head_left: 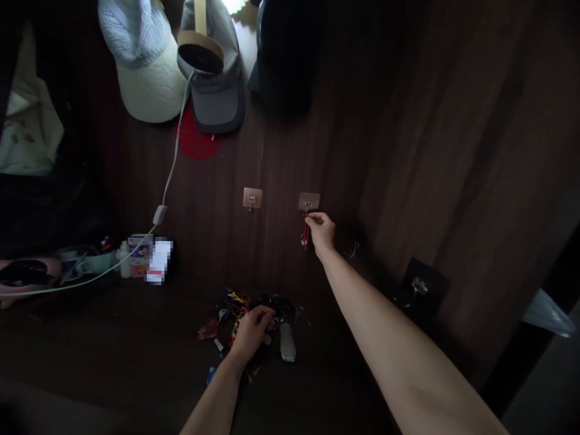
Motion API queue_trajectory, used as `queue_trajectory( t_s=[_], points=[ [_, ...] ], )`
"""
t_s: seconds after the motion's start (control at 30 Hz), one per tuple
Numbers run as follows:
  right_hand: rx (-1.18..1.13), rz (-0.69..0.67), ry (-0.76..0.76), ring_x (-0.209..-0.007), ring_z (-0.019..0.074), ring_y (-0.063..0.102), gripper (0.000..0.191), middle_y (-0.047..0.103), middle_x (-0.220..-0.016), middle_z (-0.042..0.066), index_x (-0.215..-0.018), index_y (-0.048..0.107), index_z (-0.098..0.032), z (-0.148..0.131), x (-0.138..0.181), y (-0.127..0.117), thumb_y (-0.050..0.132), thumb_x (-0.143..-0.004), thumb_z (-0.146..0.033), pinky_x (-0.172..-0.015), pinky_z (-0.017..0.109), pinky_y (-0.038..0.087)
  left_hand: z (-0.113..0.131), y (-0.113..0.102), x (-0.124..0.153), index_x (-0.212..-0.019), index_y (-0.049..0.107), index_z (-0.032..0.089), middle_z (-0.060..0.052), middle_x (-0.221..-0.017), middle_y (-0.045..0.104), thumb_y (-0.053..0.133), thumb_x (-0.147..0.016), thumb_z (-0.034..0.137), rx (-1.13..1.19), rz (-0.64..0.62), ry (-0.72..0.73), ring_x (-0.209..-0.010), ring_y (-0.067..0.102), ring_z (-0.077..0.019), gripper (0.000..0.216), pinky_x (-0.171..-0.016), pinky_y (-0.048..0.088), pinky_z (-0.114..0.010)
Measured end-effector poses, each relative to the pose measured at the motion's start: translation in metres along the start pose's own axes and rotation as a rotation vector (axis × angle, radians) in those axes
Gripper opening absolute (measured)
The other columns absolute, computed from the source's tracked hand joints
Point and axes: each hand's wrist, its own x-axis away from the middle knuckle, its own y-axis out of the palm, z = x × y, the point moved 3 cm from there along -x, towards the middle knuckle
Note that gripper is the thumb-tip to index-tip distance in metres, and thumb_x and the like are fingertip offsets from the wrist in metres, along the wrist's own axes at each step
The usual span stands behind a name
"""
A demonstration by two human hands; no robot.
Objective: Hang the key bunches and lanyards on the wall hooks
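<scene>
Dark wood-grain wall panel [272, 145], adhesive hook [309, 202]: your R hand [321, 232] pinches light, limp red strap [305, 232] just below it. Hands well apart, L hand [252, 333] curled on keychain heap [235, 308], counter [113, 362]. Strap's soft: hold near top.

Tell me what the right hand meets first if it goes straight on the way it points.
The metal hook on its wall plate, just ahead of the hand, though depth is hard to judge here.
</scene>
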Motion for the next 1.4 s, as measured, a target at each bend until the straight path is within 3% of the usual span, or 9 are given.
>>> queue_trajectory(
  t_s=[0.2, 0.33, 0.5, 0.7, 0.8, 0.9, 1.13, 1.4],
  points=[
    [0.159, 0.019, -0.087, -0.058, 0.0148, 0.053, 0.012, 0.060, -0.061, -0.001, -0.069, 0.060, -0.018, 0.005, -0.004, 0.000, 0.059, -0.062, -0.028, -0.057, 0.026, 0.040, 0.000, 0.000, 0.000, -0.083, 0.065, 0.016, -0.003, -0.066, 0.066, 0.046, -0.076, 0.032, 0.006, 0.001, 0.011, -0.062, 0.061, -0.0141, 0.026, -0.058, 0.044, -0.022],
    [0.422, 0.025, -0.170, -0.065, 0.0162, 0.056, 0.005, 0.062, -0.067, 0.000, -0.068, 0.060, -0.020, -0.006, -0.002, 0.001, 0.056, -0.065, -0.022, -0.061, 0.025, 0.039, 0.002, -0.001, 0.001, -0.084, 0.065, 0.016, -0.002, -0.067, 0.066, 0.046, -0.077, 0.031, -0.008, -0.008, 0.000, -0.063, 0.061, -0.0134, 0.025, -0.059, 0.044, -0.021],
    [0.629, 0.013, -0.081, -0.066, 0.0169, 0.056, 0.004, 0.063, -0.071, 0.001, -0.067, 0.058, -0.022, -0.008, 0.003, -0.001, 0.055, -0.068, -0.024, -0.059, 0.026, 0.037, 0.004, -0.001, 0.002, -0.086, 0.065, 0.016, -0.003, -0.067, 0.065, 0.045, -0.077, 0.031, -0.024, -0.011, -0.001, -0.064, 0.061, -0.0134, 0.027, -0.060, 0.044, -0.022],
    [0.414, 0.006, -0.014, -0.062, 0.0146, 0.057, 0.010, 0.062, -0.068, 0.000, -0.075, 0.057, -0.020, 0.017, 0.019, -0.007, 0.058, -0.065, -0.023, -0.059, 0.024, 0.039, 0.003, -0.001, 0.001, -0.084, 0.065, 0.016, -0.003, -0.067, 0.065, 0.047, -0.076, 0.033, 0.014, -0.008, -0.006, -0.063, 0.061, -0.0135, 0.026, -0.060, 0.045, -0.022],
    [0.282, 0.048, -0.003, -0.064, 0.0147, 0.057, 0.017, 0.061, -0.068, 0.000, -0.080, 0.057, -0.018, 0.035, 0.042, -0.016, 0.059, -0.064, -0.025, -0.064, 0.025, 0.042, 0.003, -0.002, 0.000, -0.082, 0.065, 0.016, -0.002, -0.065, 0.064, 0.049, -0.075, 0.032, 0.058, 0.015, -0.006, -0.061, 0.060, -0.0125, 0.024, -0.059, 0.045, -0.022],
    [0.176, 0.005, 0.033, -0.067, 0.0150, 0.056, 0.018, 0.062, -0.071, 0.002, -0.081, 0.057, -0.018, 0.054, 0.075, -0.029, 0.056, -0.065, -0.027, -0.066, 0.027, 0.044, 0.003, -0.003, 0.000, -0.085, 0.064, 0.016, -0.001, -0.065, 0.063, 0.051, -0.074, 0.033, 0.178, 0.038, -0.032, -0.059, 0.059, -0.0113, 0.024, -0.054, 0.044, -0.020],
    [0.164, -0.254, 0.144, -0.069, 0.0181, 0.059, 0.012, 0.064, -0.070, 0.003, -0.071, 0.059, -0.019, 0.092, 0.148, -0.059, 0.053, -0.065, -0.028, -0.068, 0.031, 0.046, 0.012, -0.018, 0.002, -0.094, 0.059, 0.015, 0.000, -0.070, 0.061, 0.059, -0.070, 0.044, 0.495, 0.216, -0.060, -0.057, 0.056, -0.0087, 0.038, -0.051, 0.044, -0.019],
    [0.317, -0.338, 0.108, -0.073, 0.0193, 0.059, 0.015, 0.064, -0.073, 0.003, -0.073, 0.059, -0.021, 0.108, 0.187, -0.075, 0.046, -0.072, -0.026, -0.070, 0.032, 0.044, 0.011, -0.041, 0.002, -0.090, 0.057, 0.014, 0.004, -0.062, 0.055, 0.061, -0.067, 0.042, 0.681, 0.526, -0.064, -0.048, 0.047, -0.0057, 0.037, -0.045, 0.038, -0.017]
  ],
)
